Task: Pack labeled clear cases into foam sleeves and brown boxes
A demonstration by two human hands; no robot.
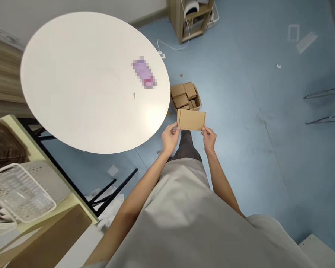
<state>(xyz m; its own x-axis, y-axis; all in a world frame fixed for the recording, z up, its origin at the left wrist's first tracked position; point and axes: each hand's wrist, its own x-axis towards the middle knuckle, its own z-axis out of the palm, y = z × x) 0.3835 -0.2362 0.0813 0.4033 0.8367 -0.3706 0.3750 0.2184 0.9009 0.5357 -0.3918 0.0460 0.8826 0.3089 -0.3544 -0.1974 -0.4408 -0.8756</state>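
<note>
A small flat brown cardboard box is held up level between my two hands, over the floor in front of my legs. My left hand pinches its lower left corner. At the lower right corner, my right hand grips it between thumb and fingers. Just beyond it, on the floor, stands an open carton filled with several similar small cardboard boxes; its near side is partly hidden by the box I hold.
A round white table stands to the left, bearing a pixelated purple item and a small dark bit. A wooden shelf with a white cable is at the back. Lower left, a desk holds a plastic basket. Metal chair legs are at right.
</note>
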